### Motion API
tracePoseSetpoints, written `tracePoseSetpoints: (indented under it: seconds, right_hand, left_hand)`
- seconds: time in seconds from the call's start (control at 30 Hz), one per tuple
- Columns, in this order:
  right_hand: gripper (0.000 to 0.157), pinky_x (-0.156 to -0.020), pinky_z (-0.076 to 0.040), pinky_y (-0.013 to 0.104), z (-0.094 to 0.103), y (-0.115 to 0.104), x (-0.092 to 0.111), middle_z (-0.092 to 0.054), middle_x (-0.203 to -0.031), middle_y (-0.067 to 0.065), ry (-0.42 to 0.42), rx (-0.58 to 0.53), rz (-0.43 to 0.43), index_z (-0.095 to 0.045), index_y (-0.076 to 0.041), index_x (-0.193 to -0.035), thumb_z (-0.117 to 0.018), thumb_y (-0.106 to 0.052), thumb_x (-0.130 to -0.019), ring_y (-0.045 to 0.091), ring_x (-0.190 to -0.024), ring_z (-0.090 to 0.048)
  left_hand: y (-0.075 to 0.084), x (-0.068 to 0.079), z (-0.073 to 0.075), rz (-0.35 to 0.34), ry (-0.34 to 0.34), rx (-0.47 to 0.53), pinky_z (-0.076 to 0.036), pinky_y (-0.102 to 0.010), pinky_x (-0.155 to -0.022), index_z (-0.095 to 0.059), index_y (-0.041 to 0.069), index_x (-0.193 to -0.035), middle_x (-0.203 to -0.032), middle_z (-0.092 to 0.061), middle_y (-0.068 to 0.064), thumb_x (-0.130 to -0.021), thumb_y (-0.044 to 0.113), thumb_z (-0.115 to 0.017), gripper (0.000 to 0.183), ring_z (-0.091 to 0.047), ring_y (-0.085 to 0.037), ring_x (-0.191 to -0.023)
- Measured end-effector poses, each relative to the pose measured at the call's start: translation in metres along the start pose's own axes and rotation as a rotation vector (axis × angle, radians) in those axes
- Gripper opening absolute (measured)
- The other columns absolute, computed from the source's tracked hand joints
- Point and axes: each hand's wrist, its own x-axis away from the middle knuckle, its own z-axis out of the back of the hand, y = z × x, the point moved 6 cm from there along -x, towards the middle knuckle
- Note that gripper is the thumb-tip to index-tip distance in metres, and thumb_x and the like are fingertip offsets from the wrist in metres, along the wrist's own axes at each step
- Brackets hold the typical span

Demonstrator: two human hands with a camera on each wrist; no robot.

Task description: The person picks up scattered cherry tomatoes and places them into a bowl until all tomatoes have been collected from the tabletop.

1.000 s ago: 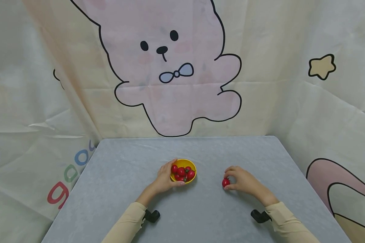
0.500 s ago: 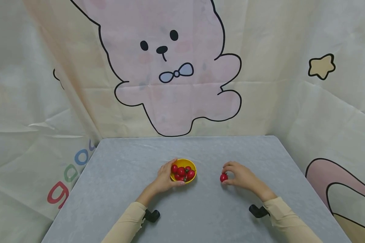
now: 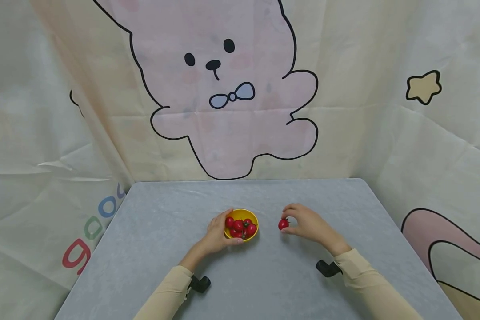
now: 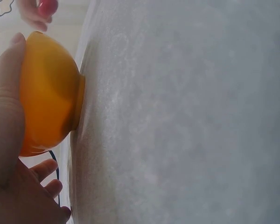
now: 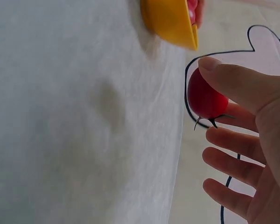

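A small yellow bowl [image 3: 241, 214] stands on the table with several red cherry tomatoes [image 3: 238, 226] inside. My left hand [image 3: 217, 232] holds the bowl by its left side, thumb at the near rim and fingers round the far side. In the left wrist view the thumb lies along the bowl's wall [image 4: 51, 98]. To the right of the bowl, my right hand [image 3: 307, 223] pinches one cherry tomato [image 5: 206, 95] between thumb and index finger, raised off the table. Its green stem leaves show in the right wrist view, where the other fingers spread loosely.
The grey tabletop [image 3: 144, 222] stretches around both hands, its far edge meeting a cloth backdrop [image 3: 340, 146] printed with a pink bear. Black wrist mounts [image 3: 200, 284] stick out near both sleeves. Cloth walls flank the table on either side.
My right hand has lifted the cherry tomato off the table and carried it leftward and away from me, closer to the bowl. The left hand and bowl have stayed put.
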Motion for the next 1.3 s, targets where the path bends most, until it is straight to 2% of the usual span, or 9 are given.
tracePoseSetpoints:
  seconds: [0.4,0.63,0.87,1.13,1.3]
  right_hand:
    - [0.034,-0.096,-0.055,0.044,-0.002,-0.026,-0.031,-0.066,-0.122,0.005,0.048,0.049,0.045,-0.073,-0.018,-0.104,-0.082,-0.040,-0.079,0.025,-0.114,-0.061]
    - [0.033,-0.097,-0.055,0.043,-0.002,-0.036,-0.044,-0.067,-0.120,0.004,0.056,0.043,0.033,-0.074,-0.019,-0.103,-0.082,-0.041,-0.079,0.024,-0.112,-0.061]
    - [0.033,-0.097,-0.055,0.041,-0.008,-0.051,-0.057,-0.068,-0.118,0.003,0.070,0.054,0.039,-0.074,-0.019,-0.100,-0.081,-0.044,-0.079,0.023,-0.110,-0.062]
    - [0.034,-0.095,-0.056,0.040,-0.015,-0.066,-0.073,-0.069,-0.115,0.002,0.116,0.043,0.036,-0.074,-0.018,-0.097,-0.081,-0.046,-0.079,0.022,-0.107,-0.063]
    - [0.035,-0.089,-0.057,0.038,-0.023,-0.075,-0.081,-0.069,-0.109,0.002,0.132,0.033,0.047,-0.074,-0.017,-0.093,-0.080,-0.048,-0.079,0.020,-0.101,-0.061]
  left_hand:
    - [0.003,0.001,0.001,-0.006,-0.012,-0.002,-0.020,-0.064,-0.118,-0.022,0.017,-0.155,-0.157,-0.035,-0.013,-0.074,0.056,-0.080,0.107,-0.028,-0.039,-0.143]
    - [0.002,0.000,0.001,0.009,-0.008,-0.003,-0.021,-0.064,-0.118,-0.022,0.018,-0.155,-0.157,-0.035,-0.013,-0.074,0.056,-0.080,0.107,-0.030,-0.038,-0.141]
    - [0.000,0.000,-0.001,0.021,-0.014,-0.012,-0.023,-0.064,-0.118,-0.022,0.021,-0.155,-0.157,-0.035,-0.011,-0.074,0.058,-0.079,0.106,-0.029,-0.038,-0.142]
    - [0.002,0.000,0.001,-0.009,0.000,-0.016,-0.024,-0.065,-0.116,-0.023,0.016,-0.155,-0.155,-0.037,-0.015,-0.075,0.056,-0.079,0.105,-0.031,-0.040,-0.139]
    - [0.002,0.000,0.001,-0.013,0.000,-0.012,-0.024,-0.067,-0.114,-0.023,0.015,-0.155,-0.155,-0.037,-0.015,-0.075,0.055,-0.079,0.105,-0.032,-0.040,-0.139]
